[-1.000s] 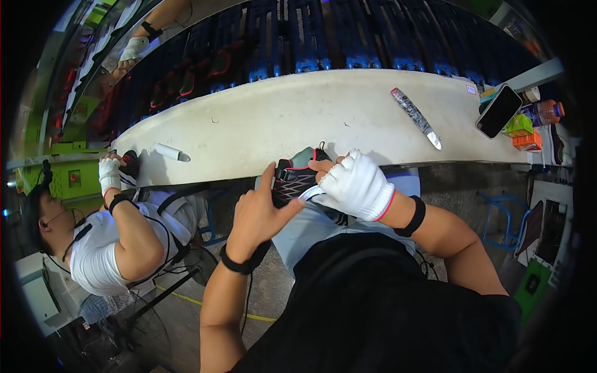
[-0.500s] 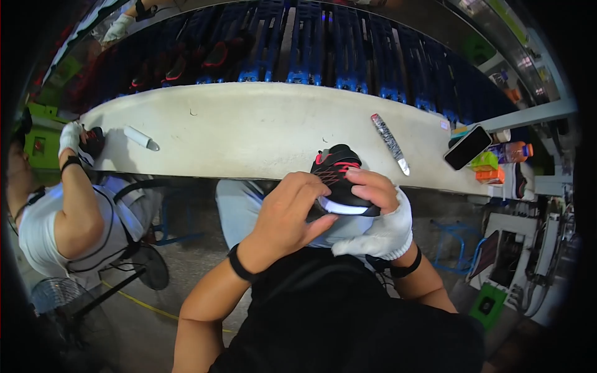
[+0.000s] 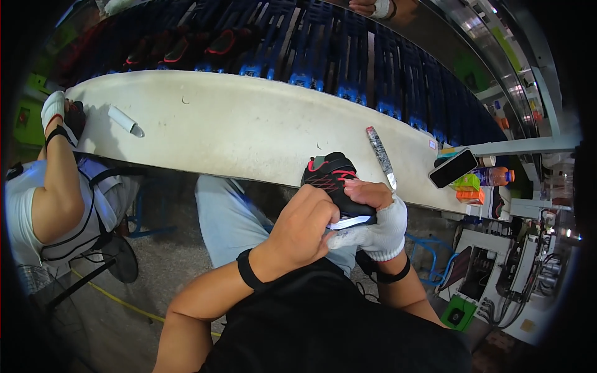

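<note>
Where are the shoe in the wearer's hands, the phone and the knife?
Shoe (image 3: pixel 333 188): head view, on its black upper.
Phone (image 3: pixel 453 168): head view, on its dark screen.
Knife (image 3: pixel 380 153): head view, on its speckled handle.

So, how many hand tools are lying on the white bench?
2 visible: a white-handled one toward the left end of the bench, and a dark-handled one right of the shoe. The phone might hide others.
</note>
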Tool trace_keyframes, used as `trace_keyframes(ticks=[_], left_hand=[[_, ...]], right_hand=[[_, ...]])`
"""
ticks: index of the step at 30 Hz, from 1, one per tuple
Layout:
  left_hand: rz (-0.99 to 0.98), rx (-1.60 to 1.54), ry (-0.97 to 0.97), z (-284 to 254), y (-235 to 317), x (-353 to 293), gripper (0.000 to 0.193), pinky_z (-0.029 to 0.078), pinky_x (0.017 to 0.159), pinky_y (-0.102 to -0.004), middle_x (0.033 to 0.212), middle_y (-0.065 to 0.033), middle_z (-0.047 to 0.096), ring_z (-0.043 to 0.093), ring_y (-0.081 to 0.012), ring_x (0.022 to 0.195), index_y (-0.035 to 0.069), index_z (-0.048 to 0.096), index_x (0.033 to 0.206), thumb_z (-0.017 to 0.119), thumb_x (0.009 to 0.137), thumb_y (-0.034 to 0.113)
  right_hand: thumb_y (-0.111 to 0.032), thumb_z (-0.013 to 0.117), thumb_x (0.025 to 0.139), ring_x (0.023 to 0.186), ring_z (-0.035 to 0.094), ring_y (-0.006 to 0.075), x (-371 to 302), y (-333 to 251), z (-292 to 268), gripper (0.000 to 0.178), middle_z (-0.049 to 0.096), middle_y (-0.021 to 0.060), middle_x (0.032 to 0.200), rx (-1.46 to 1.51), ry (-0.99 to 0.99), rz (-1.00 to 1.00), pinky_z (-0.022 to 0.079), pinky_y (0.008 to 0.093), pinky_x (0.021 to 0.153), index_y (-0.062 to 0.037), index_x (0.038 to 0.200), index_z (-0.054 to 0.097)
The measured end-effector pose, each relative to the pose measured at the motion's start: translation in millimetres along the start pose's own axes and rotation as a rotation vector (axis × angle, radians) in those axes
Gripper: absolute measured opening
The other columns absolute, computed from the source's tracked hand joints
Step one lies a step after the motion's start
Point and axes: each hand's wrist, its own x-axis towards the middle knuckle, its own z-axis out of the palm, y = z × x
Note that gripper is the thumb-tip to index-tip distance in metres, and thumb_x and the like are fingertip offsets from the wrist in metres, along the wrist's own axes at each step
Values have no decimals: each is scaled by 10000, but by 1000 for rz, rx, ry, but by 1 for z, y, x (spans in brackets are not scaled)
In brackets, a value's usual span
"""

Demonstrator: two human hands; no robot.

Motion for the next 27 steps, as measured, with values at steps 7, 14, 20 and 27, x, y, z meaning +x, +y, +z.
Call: trace_keyframes(ticks=[7,14,20,27], left_hand=[[154,9,-35,-17,-14,3,440,515,719,-414,1005,-138,670,631,-330,868,49,628,991,927,675,-13],[13,46,-140,-35,-23,-2,432,577,847,-426,1121,-126,711,690,-349,1017,40,672,1069,955,750,108],[-6,591,-176,-59,-54,-22,568,579,1036,-477,1324,-169,709,689,-405,1224,51,692,1350,838,800,45],[276,471,-195,-135,-3,25,630,586,995,-482,1356,-173,721,714,-399,1222,49,689,1322,907,742,169]], right_hand=[[-333,1099,615,1079,802,324,17,5,-11,664,807,116,1116,128,-186,-145,626,454,980,-86,1106,728],[-187,1070,681,1044,806,334,12,6,5,543,817,99,1075,233,-152,-168,626,473,966,-110,1089,719],[-150,925,908,977,775,320,-11,23,22,298,785,157,1003,645,347,41,602,530,1000,-66,1025,665],[-410,599,1142,1177,739,339,31,47,56,476,789,221,1164,625,194,119,553,449,1073,18,1022,768]])
